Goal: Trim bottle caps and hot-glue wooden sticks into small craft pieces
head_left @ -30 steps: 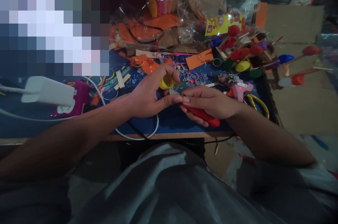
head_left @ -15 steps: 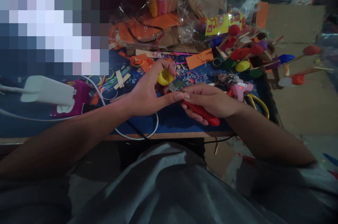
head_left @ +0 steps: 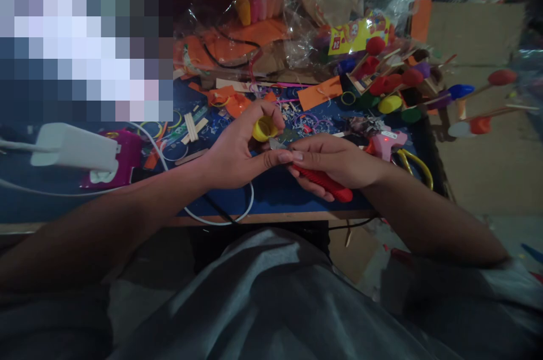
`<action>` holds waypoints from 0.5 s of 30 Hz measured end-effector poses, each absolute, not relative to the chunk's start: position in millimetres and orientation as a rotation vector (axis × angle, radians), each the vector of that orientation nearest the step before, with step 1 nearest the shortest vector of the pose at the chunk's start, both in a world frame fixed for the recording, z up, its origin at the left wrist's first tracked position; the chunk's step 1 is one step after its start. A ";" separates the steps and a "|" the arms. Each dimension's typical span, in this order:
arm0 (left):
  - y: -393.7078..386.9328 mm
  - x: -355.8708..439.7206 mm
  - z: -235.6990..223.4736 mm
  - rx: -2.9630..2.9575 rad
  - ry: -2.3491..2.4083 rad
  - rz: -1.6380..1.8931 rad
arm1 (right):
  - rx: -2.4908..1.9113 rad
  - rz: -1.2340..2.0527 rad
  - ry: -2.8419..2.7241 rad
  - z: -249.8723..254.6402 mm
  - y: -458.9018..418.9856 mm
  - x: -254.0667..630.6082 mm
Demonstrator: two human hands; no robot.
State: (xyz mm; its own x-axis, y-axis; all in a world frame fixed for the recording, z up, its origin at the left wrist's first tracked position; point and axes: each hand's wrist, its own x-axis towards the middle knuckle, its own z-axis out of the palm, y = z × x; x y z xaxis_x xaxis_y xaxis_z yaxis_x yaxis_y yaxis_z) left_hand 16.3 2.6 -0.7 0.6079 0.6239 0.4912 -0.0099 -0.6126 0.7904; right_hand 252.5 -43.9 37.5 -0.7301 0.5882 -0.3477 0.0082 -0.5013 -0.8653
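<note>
My left hand [head_left: 237, 148] is closed around a small yellow plastic cup-shaped piece [head_left: 263, 129], holding its open mouth toward the right. In my right hand [head_left: 335, 161] is a red-handled craft knife [head_left: 324, 181], the fingers wrapped around its handle. The knife's metal blade [head_left: 278, 144] points left, up against the rim of the yellow piece. My left thumb reaches across below the blade and meets my right thumb. The inside of the yellow piece shows only in part.
A pink glue gun [head_left: 386, 142] with a red light and yellow-handled scissors [head_left: 418, 168] lie right. Colourful plastic pieces on sticks [head_left: 392, 86] are heaped behind. A white charger [head_left: 76, 145] sits in a magenta power socket [head_left: 129, 162] at left; a white cable [head_left: 250, 204] loops along the table edge [head_left: 275, 217].
The knife blade has shifted slightly left and shows more clearly at the yellow piece's rim. The yellow piece has tilted a little in my left hand. Both grips are unchanged.
</note>
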 end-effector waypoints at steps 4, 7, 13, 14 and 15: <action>1.3 15.0 4.1 2.113 0.522 1.009 | -0.913 2.273 -1.303 36.4 -44.4 251.3; 1.5 15.1 3.4 2.142 0.539 1.019 | -0.902 2.248 -1.325 36.3 -44.8 250.8; 0.7 16.9 -1.4 2.074 0.692 1.111 | -0.917 2.098 -1.374 36.5 -43.2 249.2; 0.2 16.6 -1.0 2.094 0.722 1.097 | -0.932 2.071 -1.384 36.2 -43.0 248.9; -0.2 16.0 -0.5 2.128 0.741 1.073 | -0.944 2.052 -1.393 35.9 -42.9 248.7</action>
